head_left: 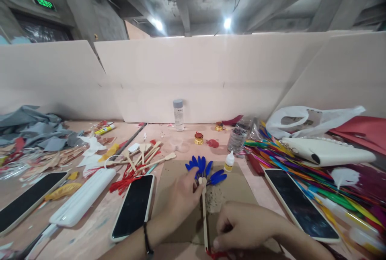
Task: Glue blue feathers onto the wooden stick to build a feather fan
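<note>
A slim wooden stick (205, 219) with a rounded head lies over a brown cardboard sheet (173, 228), and blue feathers (217, 177) fan out around its head. The thumb and fingers of my left hand (185, 187) close on the head and the feather bases. Red cord (215, 254) hangs at the stick's lower end. Curled beside that end, my right hand (241, 223) has its fingertips at the red cord; part of its grip is hidden. Behind the feathers stands a small white glue bottle (229, 161).
Phones (134, 205) flank the cardboard, with a white power bank (83, 197) at left. Wooden sticks (144, 157) with red tassels lie behind. Colourful feathers (289, 175) and a white case (328, 151) fill the right. A clear bottle (178, 116) stands near the white partition (193, 79).
</note>
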